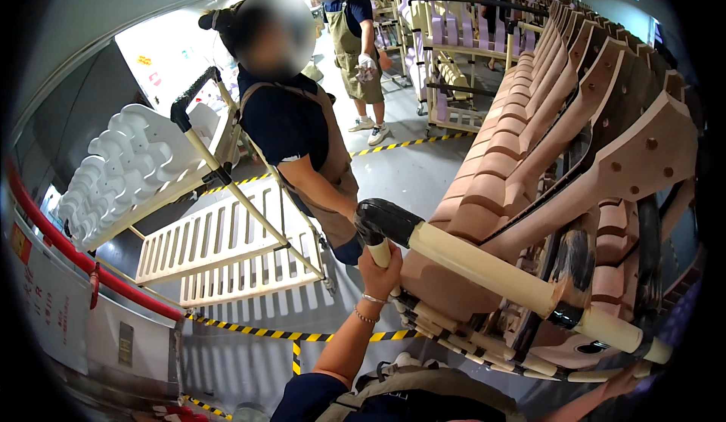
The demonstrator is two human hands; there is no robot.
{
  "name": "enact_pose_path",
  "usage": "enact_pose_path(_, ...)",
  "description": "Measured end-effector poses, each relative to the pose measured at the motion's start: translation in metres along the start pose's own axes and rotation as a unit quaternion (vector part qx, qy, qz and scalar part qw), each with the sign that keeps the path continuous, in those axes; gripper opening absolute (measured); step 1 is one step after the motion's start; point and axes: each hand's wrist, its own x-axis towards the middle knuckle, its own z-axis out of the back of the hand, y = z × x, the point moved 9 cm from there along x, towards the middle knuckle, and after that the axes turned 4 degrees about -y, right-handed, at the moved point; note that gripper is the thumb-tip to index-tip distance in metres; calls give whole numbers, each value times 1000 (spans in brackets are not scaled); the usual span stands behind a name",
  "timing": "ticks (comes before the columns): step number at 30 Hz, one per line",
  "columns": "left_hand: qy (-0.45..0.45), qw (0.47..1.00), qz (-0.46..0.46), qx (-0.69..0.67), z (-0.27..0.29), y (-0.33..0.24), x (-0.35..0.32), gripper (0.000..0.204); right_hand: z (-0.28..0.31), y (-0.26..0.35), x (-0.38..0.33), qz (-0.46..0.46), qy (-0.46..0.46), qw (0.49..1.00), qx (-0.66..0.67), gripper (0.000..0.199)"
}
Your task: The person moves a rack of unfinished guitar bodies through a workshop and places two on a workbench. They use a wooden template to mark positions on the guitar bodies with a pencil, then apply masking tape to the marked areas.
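My left hand point(380, 271) is closed around the cream corner post of a pipe-frame cart point(484, 267), just below its black elbow joint. Bracelets circle that wrist. At the lower right, my right hand point(639, 373) reaches the other end of the same cart's frame; its fingers are dim and partly hidden. Unfinished wooden guitars point(635, 150) stand packed in a long row on the cart, their headstocks with peg holes rising at the right. More wooden parts show on the lower level, one with a round hole.
Close on the left, a person point(295, 134) in an apron stands beside a slatted cart point(227, 240) with a white scalloped rack point(113, 172). Another person point(352, 44) stands farther back. Yellow-black tape point(257, 333) marks the grey floor. A red rail point(91, 271) edges the left; more carts point(469, 44) fill the back.
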Motion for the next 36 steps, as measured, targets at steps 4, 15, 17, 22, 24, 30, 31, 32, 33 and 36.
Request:
enact_pose_path(4, 33, 999, 14, 6, 0, 10, -5, 10, -11, 10, 0, 1, 12, 1000, 1, 47)
enact_pose_path(15, 14, 1000, -13, 3, -3, 3, -2, 15, -21, 12, 2, -6, 45, 998, 41, 47)
enact_pose_path(17, 21, 1000, -10, 6, -5, 4, -3, 16, -20, 10, 2, -8, 47, 998, 39, 47)
enact_pose_path(22, -7, 1000, -9, -3, 0, -2, -1, 14, -15, 13, 4, -3, 48, 998, 32, 47)
enact_pose_path(24, -3, 1000, -6, -8, 0, -2, 0, 14, -16, 14, 4, -3, 48, 998, 33, 46)
enact_pose_path(30, 13, 1000, 7, 6, -1, -3, -1, 13, -23, 17, 1, -8, 48, 998, 45, 46)
enact_pose_path(31, 11, 1000, 1, 8, -1, -3, -1, 13, -25, 18, 0, -9, 48, 998, 48, 46)
enact_pose_path(32, 9, 1000, -4, 10, 0, -4, -1, 13, -27, 19, -1, -9, 48, 998, 50, 46)
enact_pose_path(33, 7, 1000, -5, 13, 0, -4, -1, 13, -28, 20, -1, -10, 49, 997, 51, 46)
enact_pose_path(36, 6, 1000, -10, 21, 0, -6, 1, 14, -31, 20, -3, -12, 45, 997, 60, 46)
